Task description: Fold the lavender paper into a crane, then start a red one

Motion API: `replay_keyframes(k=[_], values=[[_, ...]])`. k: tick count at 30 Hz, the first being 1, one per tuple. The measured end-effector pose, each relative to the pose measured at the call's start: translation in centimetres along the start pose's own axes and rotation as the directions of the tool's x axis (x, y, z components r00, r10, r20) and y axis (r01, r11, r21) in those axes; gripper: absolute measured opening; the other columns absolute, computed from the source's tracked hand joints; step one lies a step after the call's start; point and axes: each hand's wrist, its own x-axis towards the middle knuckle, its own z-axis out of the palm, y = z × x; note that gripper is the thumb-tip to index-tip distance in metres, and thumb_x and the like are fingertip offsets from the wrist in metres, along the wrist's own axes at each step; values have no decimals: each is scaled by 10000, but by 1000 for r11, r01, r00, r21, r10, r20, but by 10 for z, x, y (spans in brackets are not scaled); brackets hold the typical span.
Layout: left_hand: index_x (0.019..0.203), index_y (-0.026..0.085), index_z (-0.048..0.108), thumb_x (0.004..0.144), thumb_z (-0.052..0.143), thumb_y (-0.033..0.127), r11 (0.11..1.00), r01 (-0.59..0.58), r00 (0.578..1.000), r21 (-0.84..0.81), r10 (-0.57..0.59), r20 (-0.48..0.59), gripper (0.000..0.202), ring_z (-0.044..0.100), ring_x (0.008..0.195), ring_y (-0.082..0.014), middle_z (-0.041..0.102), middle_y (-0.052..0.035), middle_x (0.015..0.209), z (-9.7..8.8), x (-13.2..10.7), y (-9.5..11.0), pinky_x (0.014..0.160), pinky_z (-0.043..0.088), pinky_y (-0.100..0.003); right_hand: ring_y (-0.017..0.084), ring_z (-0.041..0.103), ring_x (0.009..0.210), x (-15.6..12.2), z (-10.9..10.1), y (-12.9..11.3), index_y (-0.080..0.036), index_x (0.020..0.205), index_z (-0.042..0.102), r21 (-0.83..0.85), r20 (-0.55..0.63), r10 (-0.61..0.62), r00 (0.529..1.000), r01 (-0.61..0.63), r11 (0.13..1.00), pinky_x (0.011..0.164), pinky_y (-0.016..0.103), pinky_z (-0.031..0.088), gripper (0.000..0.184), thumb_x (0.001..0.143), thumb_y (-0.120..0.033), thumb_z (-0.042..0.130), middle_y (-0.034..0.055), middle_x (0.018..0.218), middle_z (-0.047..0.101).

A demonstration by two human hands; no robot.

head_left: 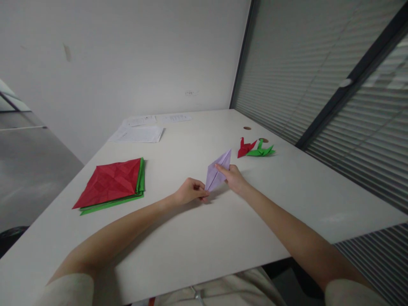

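A purple sheet of origami paper point(218, 175), folded into a long diamond with a seam down its middle, is held tilted just above the white table. My right hand point(235, 177) grips its right side, thumb laid across the front face and the other fingers behind, partly hidden. At the lower point of the diamond, my left hand point(193, 191) pinches the tip between thumb and fingers. Beyond my right hand sit a red folded paper crane point(245, 148) and a green folded paper crane point(261, 150), side by side and touching.
On the left lies a stack of creased paper, a red sheet point(111, 180) on top of green sheets point(140, 178). White printed papers point(140, 133) rest at the table's far left. Two round holes pierce the tabletop near the blinds point(287, 85) on the right. A wall point(153, 55) closes off the back.
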Motion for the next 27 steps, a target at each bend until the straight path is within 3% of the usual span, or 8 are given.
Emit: replay_keyframes(k=[6,10,12,15,21,27], values=[[657,104,623,579,817,450,999,21,1000,-44,-21,12,404,635,559,-145,665,-51,603,-3,0,-1,599,517,-290,177,619,590,2,-7,-5,-126,638,693,-134,-26,-73,997,69,989,563,278,469,454,515,-548,805,54,640,697],[825,81,681,663,772,441,998,-24,999,-64,27,37,405,641,648,-144,702,-107,778,-3,-2,5,634,491,-270,177,605,582,3,-7,-1,-122,648,695,-179,-39,-89,995,81,981,543,278,450,465,518,-557,794,50,624,687],[902,74,685,682,760,450,993,-35,999,-114,35,-4,442,639,682,-150,699,-120,829,-1,-2,8,661,487,-278,166,595,573,1,-4,4,-118,668,700,-192,-17,-77,997,73,979,541,275,443,467,531,-556,787,51,634,687],[871,72,691,648,786,451,985,-27,999,-171,19,-49,451,624,683,-150,688,-102,808,1,-1,10,671,479,-282,153,573,546,-3,2,10,-117,674,698,-236,64,-55,996,68,969,520,270,423,463,563,-562,763,46,621,673],[731,83,696,587,803,471,990,-37,983,-138,11,-186,427,539,558,-113,637,-33,636,-1,2,2,530,382,-227,141,553,536,-8,6,10,-132,665,684,-286,166,-84,983,129,949,517,266,415,457,588,-580,734,30,610,649],[824,70,712,557,815,453,981,-17,973,-191,-27,-227,477,571,615,-137,672,-72,731,-2,2,2,572,408,-244,118,513,508,-4,3,7,-125,636,682,-352,248,-62,967,150,924,510,254,386,427,555,-536,768,9,558,619]])
